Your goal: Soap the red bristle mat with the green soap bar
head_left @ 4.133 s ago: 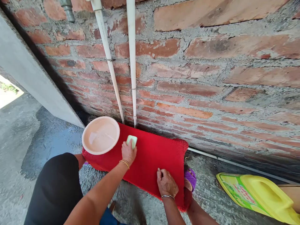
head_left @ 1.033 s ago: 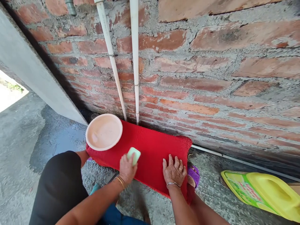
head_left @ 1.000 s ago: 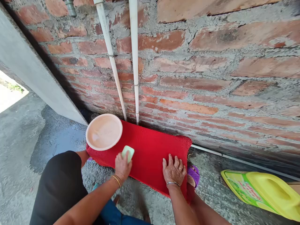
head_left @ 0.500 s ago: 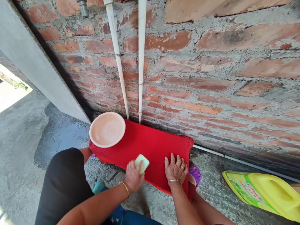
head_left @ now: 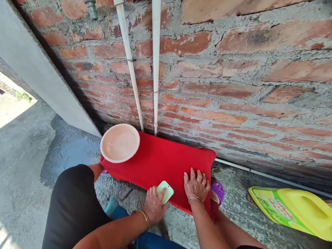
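My left hand is closed around a pale green scrub brush with a small hole near one corner; its underside is hidden. The brush is at the near edge of a red cloth that covers a low, long support. On the cloth's right part my right hand lies palm down with fingers spread, holding nothing. A pale pink basin, with what looks like water in it, rests on the left end of the cloth.
A yellow detergent bottle lies on the concrete floor at the right. Behind the cloth rises a brick wall with two white pipes. A grey slab leans at the left, near wet floor. A purple shoe shows beside the cloth.
My left hand has moved the brush towards me and slightly right, to the cloth's near edge. The right hand stays flat on the cloth.
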The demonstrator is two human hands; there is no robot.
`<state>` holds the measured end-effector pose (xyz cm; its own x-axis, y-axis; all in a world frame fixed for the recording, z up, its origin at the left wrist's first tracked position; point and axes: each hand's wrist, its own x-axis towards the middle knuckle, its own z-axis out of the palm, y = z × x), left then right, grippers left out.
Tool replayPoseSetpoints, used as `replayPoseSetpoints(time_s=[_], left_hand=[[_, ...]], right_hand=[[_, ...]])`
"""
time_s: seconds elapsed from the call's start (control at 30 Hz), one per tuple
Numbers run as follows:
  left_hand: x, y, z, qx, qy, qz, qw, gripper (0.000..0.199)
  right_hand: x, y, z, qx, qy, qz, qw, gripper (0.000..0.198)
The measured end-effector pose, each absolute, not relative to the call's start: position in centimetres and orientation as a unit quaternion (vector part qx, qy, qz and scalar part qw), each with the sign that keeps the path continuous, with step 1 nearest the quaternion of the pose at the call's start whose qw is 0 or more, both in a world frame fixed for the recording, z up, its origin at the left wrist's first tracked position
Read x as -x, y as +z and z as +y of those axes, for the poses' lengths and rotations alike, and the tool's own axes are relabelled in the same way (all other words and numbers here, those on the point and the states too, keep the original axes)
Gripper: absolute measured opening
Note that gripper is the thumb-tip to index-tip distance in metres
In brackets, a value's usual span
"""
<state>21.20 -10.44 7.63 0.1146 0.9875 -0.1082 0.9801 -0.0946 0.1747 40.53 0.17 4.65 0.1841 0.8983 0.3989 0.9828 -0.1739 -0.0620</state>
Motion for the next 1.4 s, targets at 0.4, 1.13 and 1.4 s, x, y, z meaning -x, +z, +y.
replayPoseSetpoints(time_s=[0.4, 1.13, 1.4], left_hand=[[-15.6, 10.7, -0.1, -0.507, 0.001, 0.862, 0.008, 0.054], [-22.3, 11.0, -1.4, -0.651, -0.04, 0.745, 0.138, 0.06], [-20.6, 15.8, -1.0, -0.797, -0.116, 0.502, 0.315, 0.052]], right_hand=[[-40.4, 5.0, 0.1, 0.763, -0.13, -0.617, 0.144, 0.05], [-40.4, 5.9, -0.1, 0.774, -0.056, -0.616, 0.135, 0.048], [-39.6, 9.5, 1.1, 0.739, 0.181, -0.618, 0.197, 0.035]])
